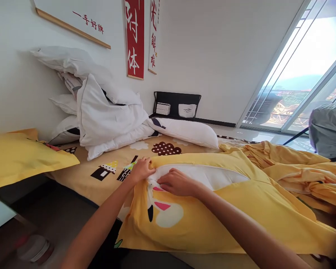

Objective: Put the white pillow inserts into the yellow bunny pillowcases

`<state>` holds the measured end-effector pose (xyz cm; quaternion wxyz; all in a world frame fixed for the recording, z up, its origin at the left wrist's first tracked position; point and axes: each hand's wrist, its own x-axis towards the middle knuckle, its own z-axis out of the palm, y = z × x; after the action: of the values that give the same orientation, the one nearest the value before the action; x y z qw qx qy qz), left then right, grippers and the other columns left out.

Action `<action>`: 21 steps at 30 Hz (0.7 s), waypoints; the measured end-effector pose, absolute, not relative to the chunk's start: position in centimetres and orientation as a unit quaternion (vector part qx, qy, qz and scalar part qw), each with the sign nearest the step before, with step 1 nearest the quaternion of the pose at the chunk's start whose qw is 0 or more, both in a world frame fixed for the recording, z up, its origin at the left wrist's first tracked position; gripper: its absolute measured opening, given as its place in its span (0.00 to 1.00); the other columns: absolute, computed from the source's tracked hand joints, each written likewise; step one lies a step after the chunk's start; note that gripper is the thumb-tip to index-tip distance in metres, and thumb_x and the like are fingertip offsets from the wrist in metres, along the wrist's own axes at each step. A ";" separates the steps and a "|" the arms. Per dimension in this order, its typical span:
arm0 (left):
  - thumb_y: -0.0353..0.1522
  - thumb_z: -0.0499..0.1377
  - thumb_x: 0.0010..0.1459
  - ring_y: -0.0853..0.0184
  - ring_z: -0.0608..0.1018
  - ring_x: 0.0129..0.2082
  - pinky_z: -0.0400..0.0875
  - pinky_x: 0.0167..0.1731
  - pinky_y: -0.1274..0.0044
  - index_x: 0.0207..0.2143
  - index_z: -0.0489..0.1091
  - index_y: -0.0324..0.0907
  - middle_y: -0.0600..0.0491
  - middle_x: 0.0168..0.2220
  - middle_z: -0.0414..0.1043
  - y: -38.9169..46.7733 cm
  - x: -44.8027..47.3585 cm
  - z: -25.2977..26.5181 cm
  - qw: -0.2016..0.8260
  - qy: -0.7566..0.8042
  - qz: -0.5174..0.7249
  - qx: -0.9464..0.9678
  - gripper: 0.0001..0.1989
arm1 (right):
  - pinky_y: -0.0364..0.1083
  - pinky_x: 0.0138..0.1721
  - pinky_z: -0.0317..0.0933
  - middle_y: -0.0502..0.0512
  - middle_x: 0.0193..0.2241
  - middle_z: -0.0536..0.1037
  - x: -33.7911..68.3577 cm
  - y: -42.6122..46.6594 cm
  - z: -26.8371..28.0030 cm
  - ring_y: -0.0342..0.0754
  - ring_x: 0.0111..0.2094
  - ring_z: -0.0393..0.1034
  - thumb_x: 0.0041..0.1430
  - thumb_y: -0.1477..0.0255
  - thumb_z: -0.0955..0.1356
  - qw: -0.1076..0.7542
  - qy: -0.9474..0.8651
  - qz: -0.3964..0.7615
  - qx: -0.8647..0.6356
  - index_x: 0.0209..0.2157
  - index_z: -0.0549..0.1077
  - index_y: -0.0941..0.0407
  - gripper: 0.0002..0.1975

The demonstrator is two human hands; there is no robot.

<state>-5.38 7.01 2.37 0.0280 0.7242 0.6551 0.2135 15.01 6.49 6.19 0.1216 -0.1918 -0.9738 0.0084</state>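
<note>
A yellow pillowcase [226,209] with a printed cartoon figure lies across the near side of the bed. Through its long slit shows a white pillow [210,179], partly inside the case. At the left end of the slit, my left hand [142,170] is closed on the pillowcase's corner. My right hand [179,182] lies a little to the right, its bent fingers closed on the lower edge of the opening; its fingertips are partly hidden.
White pillows [112,116] are piled against the wall, with another white pillow [187,130] beyond the case. A filled yellow pillow [25,158] sits at left. Crumpled yellow bedding [305,168] lies right. A bottle [33,248] stands below the bed's edge.
</note>
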 end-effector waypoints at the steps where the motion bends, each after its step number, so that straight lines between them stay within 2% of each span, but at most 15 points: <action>1: 0.37 0.58 0.52 0.58 0.74 0.45 0.67 0.45 0.71 0.42 0.70 0.41 0.46 0.43 0.72 7.2 -5.2 2.5 0.033 0.656 0.187 0.731 0.15 | 0.46 0.43 0.61 0.52 0.34 0.80 14.4 7.0 6.4 0.46 0.37 0.73 0.60 0.72 0.64 0.108 -0.971 0.005 -0.212 0.37 0.76 0.53 0.09; 4: 0.33 0.58 0.51 0.60 0.75 0.44 0.67 0.43 0.74 0.40 0.72 0.43 0.48 0.42 0.74 8.0 -5.3 2.5 0.039 0.650 0.167 0.740 0.13 | 0.49 0.50 0.58 0.59 0.44 0.77 13.1 7.8 5.9 0.51 0.47 0.70 0.58 0.73 0.65 0.092 -0.963 -0.003 -0.254 0.42 0.75 0.57 0.11; 7: 0.30 0.56 0.52 0.59 0.76 0.40 0.67 0.38 0.74 0.37 0.73 0.41 0.45 0.39 0.75 8.7 -5.5 2.2 0.026 0.683 0.174 0.709 0.10 | 0.55 0.60 0.48 0.63 0.57 0.67 13.0 7.6 4.7 0.53 0.60 0.57 0.62 0.72 0.61 0.077 -0.967 -0.003 -0.244 0.49 0.71 0.59 0.16; 10: 0.32 0.55 0.53 0.61 0.75 0.31 0.63 0.31 0.75 0.26 0.71 0.39 0.46 0.28 0.74 9.3 -5.2 2.6 0.017 0.713 0.209 0.669 0.08 | 0.64 0.62 0.37 0.62 0.65 0.53 13.4 7.6 4.4 0.58 0.66 0.41 0.65 0.67 0.58 0.030 -0.967 0.001 -0.252 0.52 0.70 0.55 0.18; 12: 0.33 0.53 0.55 0.65 0.71 0.27 0.60 0.27 0.77 0.20 0.67 0.40 0.51 0.22 0.69 9.8 -4.8 3.5 0.013 0.715 0.248 0.654 0.12 | 0.67 0.60 0.38 0.61 0.67 0.47 13.4 8.0 4.9 0.61 0.66 0.38 0.63 0.66 0.60 -0.023 -0.962 0.006 -0.271 0.56 0.66 0.52 0.21; 14: 0.33 0.50 0.56 0.69 0.67 0.24 0.56 0.25 0.78 0.18 0.63 0.40 0.55 0.19 0.63 10.3 -4.4 5.0 0.002 0.708 0.293 0.643 0.15 | 0.67 0.58 0.44 0.62 0.66 0.50 13.2 8.7 5.4 0.61 0.66 0.43 0.59 0.70 0.63 -0.082 -0.956 0.010 -0.281 0.60 0.62 0.49 0.26; 16: 0.33 0.49 0.57 0.71 0.63 0.22 0.53 0.24 0.79 0.17 0.58 0.40 0.57 0.18 0.56 10.8 -3.7 6.7 -0.011 0.698 0.336 0.632 0.16 | 0.63 0.56 0.51 0.61 0.60 0.63 12.8 9.2 5.5 0.59 0.61 0.56 0.52 0.74 0.67 -0.131 -0.951 0.017 -0.281 0.57 0.66 0.49 0.28; 18: 0.34 0.47 0.57 0.72 0.59 0.22 0.51 0.23 0.79 0.17 0.55 0.40 0.58 0.18 0.52 11.0 -2.6 8.3 -0.021 0.693 0.368 0.620 0.16 | 0.59 0.55 0.54 0.58 0.49 0.75 12.3 9.6 5.0 0.57 0.53 0.66 0.47 0.76 0.71 -0.153 -0.945 0.026 -0.288 0.47 0.74 0.49 0.23; 20: 0.35 0.46 0.57 0.73 0.57 0.21 0.50 0.22 0.79 0.18 0.52 0.41 0.58 0.19 0.49 10.4 -1.2 9.5 -0.026 0.674 0.402 0.619 0.15 | 0.59 0.55 0.54 0.58 0.43 0.79 12.0 9.9 4.3 0.57 0.49 0.70 0.44 0.76 0.72 -0.158 -0.937 0.026 -0.311 0.41 0.77 0.50 0.19; 21: 0.35 0.47 0.56 0.73 0.56 0.21 0.50 0.22 0.79 0.18 0.51 0.41 0.58 0.19 0.49 9.8 -0.6 9.7 -0.028 0.653 0.418 0.630 0.15 | 0.60 0.56 0.53 0.59 0.43 0.78 11.9 10.0 4.1 0.59 0.50 0.69 0.45 0.76 0.72 -0.150 -0.933 0.022 -0.326 0.41 0.77 0.51 0.18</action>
<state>-0.56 9.78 9.75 -0.0276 0.6305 0.6532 0.4185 11.94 10.01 4.06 -0.1500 -0.3258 -0.9332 0.0222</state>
